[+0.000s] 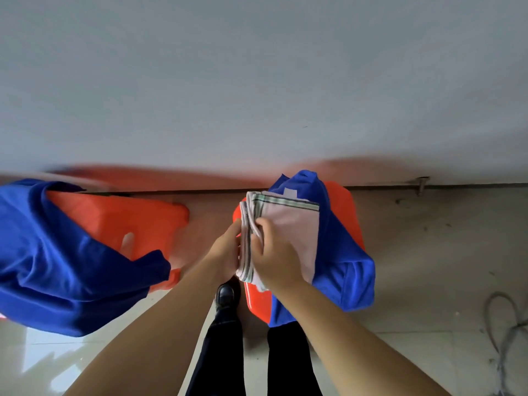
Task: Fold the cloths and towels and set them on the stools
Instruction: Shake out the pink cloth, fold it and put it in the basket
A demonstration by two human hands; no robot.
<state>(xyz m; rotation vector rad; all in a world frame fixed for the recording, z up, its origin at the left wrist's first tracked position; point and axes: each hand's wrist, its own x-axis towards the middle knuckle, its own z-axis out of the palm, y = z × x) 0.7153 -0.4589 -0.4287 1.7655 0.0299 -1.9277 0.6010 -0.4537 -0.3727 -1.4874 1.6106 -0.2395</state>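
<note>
Towels and cloths, and both stools are covered. Far left, a big blue cloth (57, 252) lies rumpled over the left orange stool (123, 221), draping off its near side toward the glossy tiled floor (428, 324); the stool's bare top with its handle slot shows past the fabric.

Moving to the middle: the left hand (225, 252) comes in with fingers straight, pressed flat against the left edge of the folded pink towel (291, 232). Below it, a black shoe (227, 292) and dark trouser legs (225, 352) stand on the tiles.

Right beside it, the right hand (271, 258) sits on top of that same edge, fingers curled and pinching the stacked layers. The pink towel, with its green-and-dark striped border, is folded into a thick rectangle and lies atop a second blue cloth (343, 267).

That blue cloth is spread over the right orange stool (347, 207), hanging down its near and right sides. Behind everything runs a pale grey wall (257, 81). Far right, a grey cable (505, 324) loops on the floor.
</note>
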